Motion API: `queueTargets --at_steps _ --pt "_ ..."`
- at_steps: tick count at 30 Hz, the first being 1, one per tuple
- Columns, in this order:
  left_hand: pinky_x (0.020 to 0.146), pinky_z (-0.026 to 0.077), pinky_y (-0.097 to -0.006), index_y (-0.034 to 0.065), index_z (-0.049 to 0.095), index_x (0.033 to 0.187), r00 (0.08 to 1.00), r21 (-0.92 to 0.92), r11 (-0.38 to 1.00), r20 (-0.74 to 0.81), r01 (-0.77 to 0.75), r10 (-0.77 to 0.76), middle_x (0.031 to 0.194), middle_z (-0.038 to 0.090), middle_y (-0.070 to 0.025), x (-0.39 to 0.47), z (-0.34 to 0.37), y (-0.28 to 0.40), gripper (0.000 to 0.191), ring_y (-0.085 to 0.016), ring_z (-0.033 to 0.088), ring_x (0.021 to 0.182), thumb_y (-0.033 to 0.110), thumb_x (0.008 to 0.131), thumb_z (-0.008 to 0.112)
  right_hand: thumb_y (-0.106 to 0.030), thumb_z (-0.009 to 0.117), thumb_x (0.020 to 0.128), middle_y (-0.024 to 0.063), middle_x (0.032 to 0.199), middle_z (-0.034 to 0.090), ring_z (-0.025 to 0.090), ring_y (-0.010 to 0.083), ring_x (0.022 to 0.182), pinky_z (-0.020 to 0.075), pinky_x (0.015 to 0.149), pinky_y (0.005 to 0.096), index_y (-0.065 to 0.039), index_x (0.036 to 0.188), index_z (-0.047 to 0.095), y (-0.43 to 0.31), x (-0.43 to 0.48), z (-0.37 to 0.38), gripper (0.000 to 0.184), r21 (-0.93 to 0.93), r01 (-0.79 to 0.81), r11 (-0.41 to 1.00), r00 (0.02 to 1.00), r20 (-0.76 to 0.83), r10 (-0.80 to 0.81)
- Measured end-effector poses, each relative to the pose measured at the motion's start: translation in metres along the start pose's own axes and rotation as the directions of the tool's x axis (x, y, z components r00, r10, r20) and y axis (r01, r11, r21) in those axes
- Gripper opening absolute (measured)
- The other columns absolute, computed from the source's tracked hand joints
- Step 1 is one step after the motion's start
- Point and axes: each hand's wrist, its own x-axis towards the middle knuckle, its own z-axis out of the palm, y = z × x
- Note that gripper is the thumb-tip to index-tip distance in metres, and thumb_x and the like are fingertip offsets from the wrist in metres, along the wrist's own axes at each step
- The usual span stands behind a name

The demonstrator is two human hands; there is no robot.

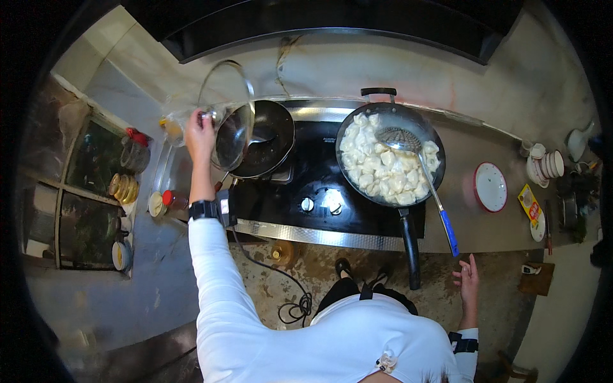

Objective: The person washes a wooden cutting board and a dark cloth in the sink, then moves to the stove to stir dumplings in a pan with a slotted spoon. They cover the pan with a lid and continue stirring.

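My left hand (201, 131) grips the knob of a glass pan lid (239, 112), which is tilted up on edge. The lid overlaps the left side of an empty-looking dark wok (274, 129) on the left burner. On the right of the hob, a large long-handled pan (421, 117) holds many pale dumplings (371, 167). A metal skimmer (397, 138) rests across them, its blue handle (448, 232) reaching past the counter's front edge. My right hand (467, 277) is just beyond that handle's end, fingers apart and holding nothing.
A red-rimmed white dish (490, 186), a yellow packet (528, 203) and several stacked bowls (546, 165) occupy the right counter. Left of the hob are a red-lidded jar (175, 199) and a small bowl (156, 204). A black cable (273, 268) hangs to the floor. A range hood (325, 24) juts overhead.
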Motion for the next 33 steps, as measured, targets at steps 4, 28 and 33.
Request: queueTargets --at_steps 4,28,33 --pt "0.073 0.049 -0.0252 0.0005 0.055 0.124 0.953 -0.583 0.794 -0.101 0.175 -0.285 0.094 0.063 -0.0041 -0.042 -0.058 0.019 0.030 -0.012 0.060 0.081 0.011 0.095 0.054 -0.028 0.047 0.101 0.0074 0.128 0.055 0.062 0.0107 0.084 0.0500 0.061 0.0224 -0.016 0.150 0.027 0.008 0.008 -0.016 0.055 0.013 0.011 1.000 0.998 0.054 -0.012" --pt "0.101 0.049 -0.0367 0.0005 0.057 0.122 0.685 -0.510 -0.566 0.716 0.647 0.138 0.122 0.060 -0.0162 -0.448 0.006 0.533 0.029 -0.028 0.057 0.115 0.015 0.097 0.052 -0.036 0.047 0.100 0.0091 0.128 0.057 0.064 0.0173 0.090 0.0532 0.071 0.0316 -0.014 0.148 0.032 0.257 -0.068 -0.431 0.055 0.197 -0.035 0.980 0.970 -0.227 0.080" --pt "0.101 0.049 -0.0387 0.0031 0.058 0.120 0.372 -0.142 -0.576 0.877 0.805 0.303 0.116 0.063 -0.0136 -0.466 0.065 0.618 0.030 -0.022 0.059 0.113 0.015 0.093 0.059 -0.033 0.049 0.099 0.0112 0.131 0.055 0.063 0.0189 0.095 0.0519 0.076 0.0313 -0.012 0.148 0.031 0.271 -0.099 -0.426 0.056 0.333 -0.007 0.943 0.978 -0.195 0.076"
